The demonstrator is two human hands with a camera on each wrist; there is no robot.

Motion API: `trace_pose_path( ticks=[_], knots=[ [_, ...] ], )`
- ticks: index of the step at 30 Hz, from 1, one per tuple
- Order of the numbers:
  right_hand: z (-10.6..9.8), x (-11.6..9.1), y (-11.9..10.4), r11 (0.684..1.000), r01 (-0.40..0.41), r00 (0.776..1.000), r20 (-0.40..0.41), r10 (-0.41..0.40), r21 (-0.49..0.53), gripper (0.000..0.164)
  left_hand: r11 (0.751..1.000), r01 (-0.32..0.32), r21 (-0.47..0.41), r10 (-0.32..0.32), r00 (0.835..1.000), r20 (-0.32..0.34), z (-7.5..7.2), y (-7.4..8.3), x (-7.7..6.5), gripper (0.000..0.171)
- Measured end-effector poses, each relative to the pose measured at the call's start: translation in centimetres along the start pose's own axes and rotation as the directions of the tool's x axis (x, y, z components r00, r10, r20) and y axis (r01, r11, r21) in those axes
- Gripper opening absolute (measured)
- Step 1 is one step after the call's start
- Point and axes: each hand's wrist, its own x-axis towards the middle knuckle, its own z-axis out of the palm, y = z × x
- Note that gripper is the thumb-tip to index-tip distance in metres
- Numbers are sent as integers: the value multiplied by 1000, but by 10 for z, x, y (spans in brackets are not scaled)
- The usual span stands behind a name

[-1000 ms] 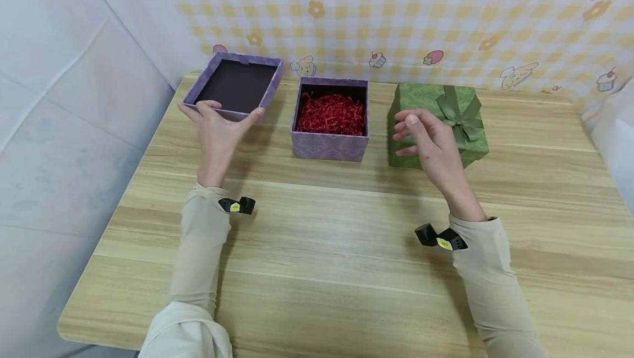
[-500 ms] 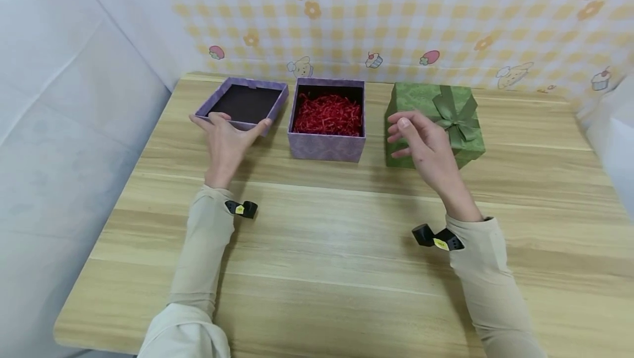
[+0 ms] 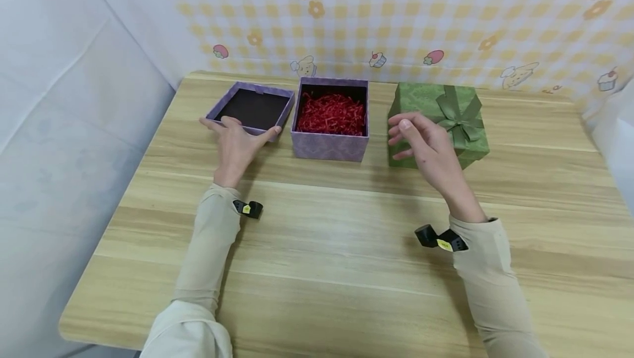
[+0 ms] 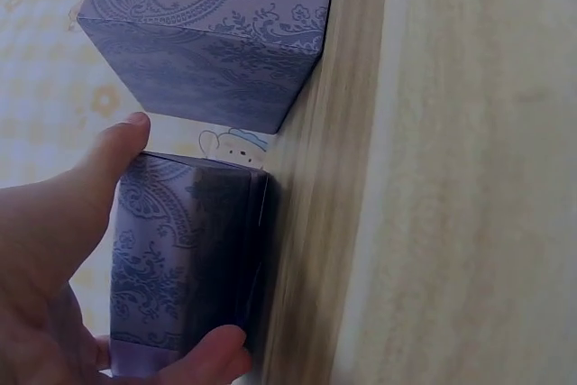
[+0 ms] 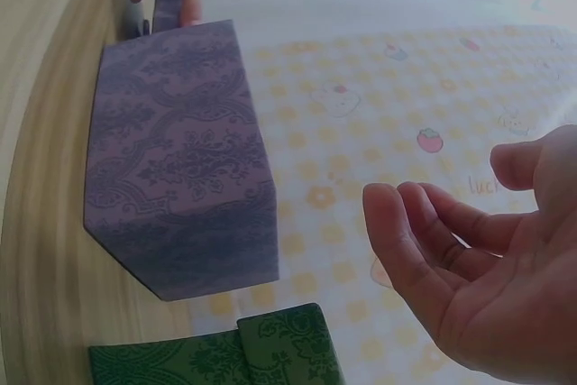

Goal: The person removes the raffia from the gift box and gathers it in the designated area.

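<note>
My left hand (image 3: 236, 146) grips the front edge of a purple patterned box lid (image 3: 253, 109), thumb at its right corner and fingers spread to the left. The lid lies hollow side up with a black inside, low at the tabletop. Right beside it stands the matching purple box (image 3: 329, 147), topless and filled with red shredded paper (image 3: 331, 114). My right hand (image 3: 428, 146) hangs with loosely bent fingers, holding nothing, and overlaps the green gift box (image 3: 413, 96) in the head view. In the right wrist view those fingers touch nothing.
The green box carries a green ribbon bow (image 3: 460, 118) on its lid. A wooden table (image 3: 327, 237) bears all the boxes near its back edge. Behind rises a yellow checked cloth (image 3: 337, 33) with cartoon prints; white sheeting (image 3: 89, 126) hangs at the left.
My left hand has lowered the purple lid toward the tabletop and shifted it right, closer to the purple box. The right hand has stayed nearly still.
</note>
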Motion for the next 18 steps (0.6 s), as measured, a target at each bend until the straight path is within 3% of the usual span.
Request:
trace_pose_path(
  ticks=[4,10,18],
  knots=[
    [1,0,1,1000,-21,1000,18,21,-14,38,999,47,27,-49,996,77,-1,4,-4,103],
    [3,0,2,998,-48,998,47,50,-30,38,992,96,84,-112,972,206,-5,8,-9,125],
    [4,1,3,996,-55,996,65,60,-76,38,981,106,162,-151,944,292,-7,8,-14,126]
  ],
)
